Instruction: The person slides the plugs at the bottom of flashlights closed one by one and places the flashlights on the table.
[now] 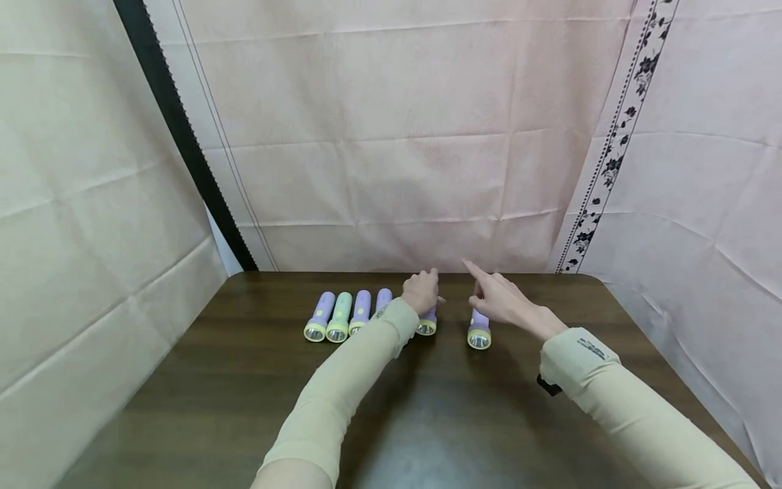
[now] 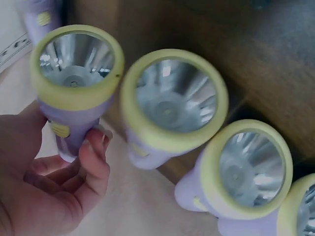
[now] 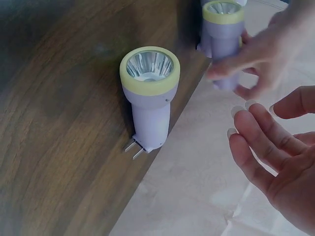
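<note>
My left hand (image 1: 420, 292) grips a purple flashlight (image 2: 74, 118) by its narrow body, thumb and fingertips at its sides. In the left wrist view its yellow-rimmed lens points up at the camera. To its right in the head view, apart from it, a purple flashlight (image 1: 479, 333) lies on the table. Two metal plug prongs (image 3: 134, 148) stick out of that one's tail in the right wrist view. My right hand (image 1: 504, 299) hovers beside it, index finger extended, holding nothing; its fingers (image 3: 261, 135) are apart from the flashlight.
Left of my hands, a side-by-side row holds a purple flashlight (image 1: 320, 316), a mint-green flashlight (image 1: 339, 316) and more purple ones, partly hidden by my left arm. The brown wooden table (image 1: 244, 380) ends at a pale cloth backdrop (image 1: 421, 136).
</note>
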